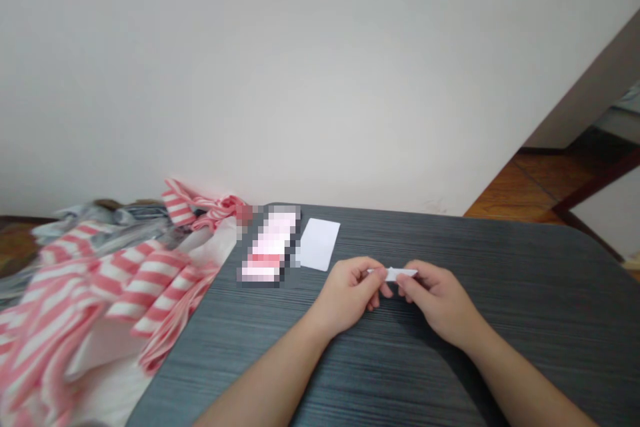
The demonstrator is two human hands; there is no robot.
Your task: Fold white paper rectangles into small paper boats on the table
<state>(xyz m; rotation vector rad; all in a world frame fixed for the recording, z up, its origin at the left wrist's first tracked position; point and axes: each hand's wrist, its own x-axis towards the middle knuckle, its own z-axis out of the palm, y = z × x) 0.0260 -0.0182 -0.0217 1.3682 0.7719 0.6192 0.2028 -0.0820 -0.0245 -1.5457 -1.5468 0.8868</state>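
Above the dark grey tabletop, the left hand and right hand are together, fingertips pinching a narrow folded strip of white paper at either end. Strip judged light, thin, easily creased; best held by its ends. Plain white card lies flat beyond the left hand.

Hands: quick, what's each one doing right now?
Left hand: closed, pinching a narrow folded white strip.
Right hand: closed, pinching the same strip.
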